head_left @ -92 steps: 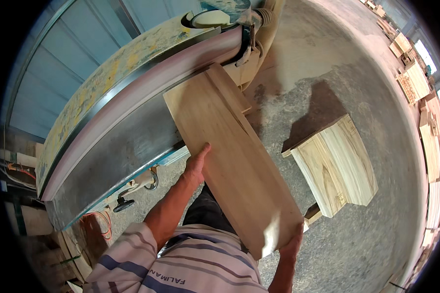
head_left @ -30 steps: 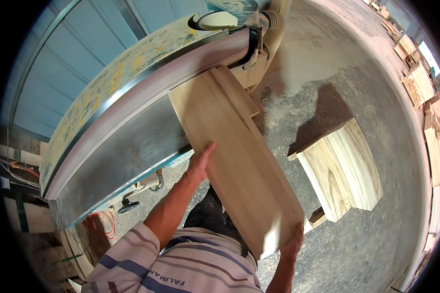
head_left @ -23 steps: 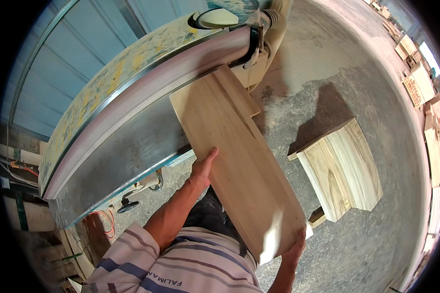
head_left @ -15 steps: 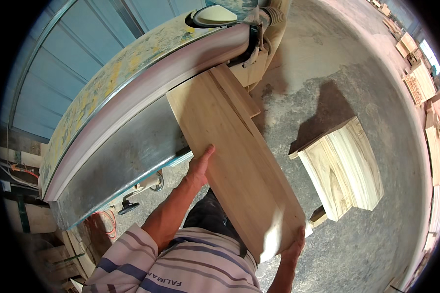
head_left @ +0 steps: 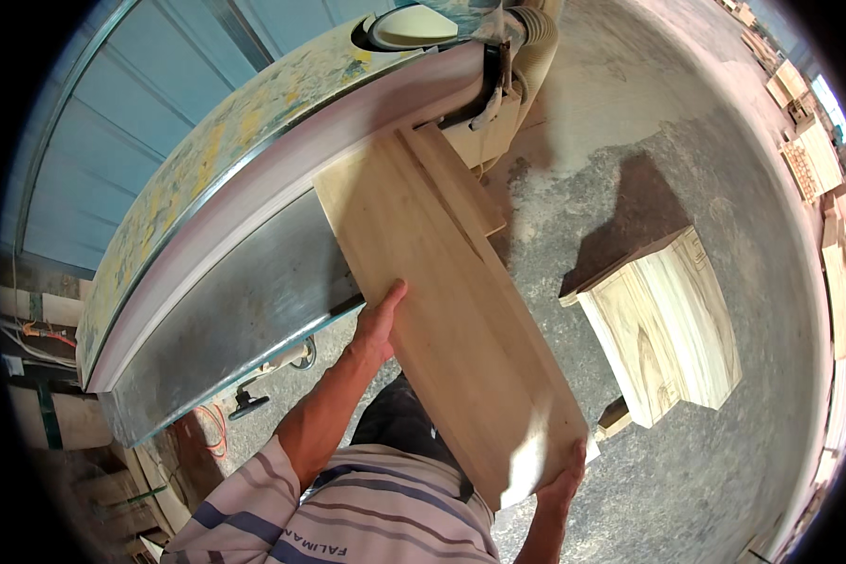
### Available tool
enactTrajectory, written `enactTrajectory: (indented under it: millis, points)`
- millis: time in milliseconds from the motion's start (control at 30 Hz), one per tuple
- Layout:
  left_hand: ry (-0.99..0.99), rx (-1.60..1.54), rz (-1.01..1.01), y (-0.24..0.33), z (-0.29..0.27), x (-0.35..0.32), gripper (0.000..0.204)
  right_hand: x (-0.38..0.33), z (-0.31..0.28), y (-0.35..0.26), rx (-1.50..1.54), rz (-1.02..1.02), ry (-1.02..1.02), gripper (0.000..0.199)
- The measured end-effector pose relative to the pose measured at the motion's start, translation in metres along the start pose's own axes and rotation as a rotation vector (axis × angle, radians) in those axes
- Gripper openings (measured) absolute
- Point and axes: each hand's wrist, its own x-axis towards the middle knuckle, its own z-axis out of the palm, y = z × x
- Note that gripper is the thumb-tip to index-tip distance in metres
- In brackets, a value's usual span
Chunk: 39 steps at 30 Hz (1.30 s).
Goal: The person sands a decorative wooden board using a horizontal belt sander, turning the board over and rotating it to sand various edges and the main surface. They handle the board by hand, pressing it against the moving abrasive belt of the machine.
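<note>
A long, flat wooden board [head_left: 461,329] slants across the middle, held in both my hands. My left hand [head_left: 379,321] grips its left long edge, thumb on top and the other fingers mostly hidden beneath. At the near right corner, my right hand [head_left: 564,477] is closed round the board. Its far end lies over the grey metal table [head_left: 226,296] of a belt sander, up against the pale pink sanding belt [head_left: 244,230]; whether they touch, I cannot tell. Beside that far end sits a shorter wooden piece [head_left: 461,179], partly covered by the board.
Right of me stand stacked pale boards [head_left: 663,324] on a support above the concrete floor. A ribbed hose [head_left: 536,56] and a wooden block [head_left: 487,132] are at the sander's far end. A black handwheel [head_left: 249,404] juts below its table. More lumber [head_left: 808,155] lines the far right.
The board's far end has shifted slightly left and toward the belt. My left hand has moved a little left with it; my right hand stays nearly in place.
</note>
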Motion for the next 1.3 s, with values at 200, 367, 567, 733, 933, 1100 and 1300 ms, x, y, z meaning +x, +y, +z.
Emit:
enactTrajectory:
  millis: [200, 367, 567, 733, 933, 1100, 1300]
  points:
    - [-0.004, -0.006, -0.004, 0.0, 0.0, 0.001, 0.07, 0.002, -0.001, 0.001, 0.03, -0.006, -0.029, 0.056]
    - [0.047, 0.038, 0.013, 0.004, 0.005, -0.005, 0.067, -0.005, 0.007, -0.003, -0.028, -0.035, -0.041, 0.056]
    - [-0.013, -0.012, -0.01, -0.002, -0.005, 0.007, 0.068, -0.001, 0.003, 0.001, -0.039, -0.05, -0.037, 0.056]
    - [-0.049, -0.032, 0.009, -0.005, -0.007, 0.009, 0.068, -0.002, 0.006, -0.001, -0.056, -0.062, -0.008, 0.055]
    - [-0.051, -0.01, 0.032, -0.005, -0.003, 0.006, 0.072, -0.004, 0.005, -0.004, -0.077, -0.05, -0.047, 0.059]
    - [-0.028, 0.006, 0.023, -0.007, -0.006, 0.007, 0.075, -0.004, 0.005, -0.003, -0.035, -0.065, -0.04, 0.054]
    - [-0.044, -0.009, 0.015, -0.001, -0.015, 0.006, 0.069, -0.006, 0.008, 0.001, -0.089, -0.064, -0.099, 0.055]
